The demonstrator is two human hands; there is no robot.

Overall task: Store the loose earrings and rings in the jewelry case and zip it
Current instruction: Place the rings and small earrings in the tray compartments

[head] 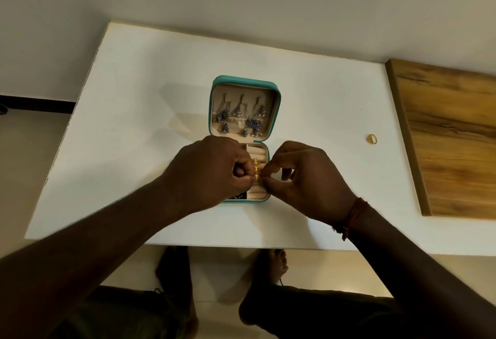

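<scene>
A teal jewelry case lies open in the middle of the white table. Several dark silver dangling earrings hang in its beige lid. Two gold rings sit in the cream ring rolls of the base. A third gold ring is at the rolls, pinched between my left hand and my right hand. My left hand covers the base's left half. One loose gold ring lies on the table far to the right.
A wooden board lies along the table's right side, just beyond the loose ring. The table's near edge runs right behind my wrists, with my bare feet on the floor below it. A wall stands behind the table.
</scene>
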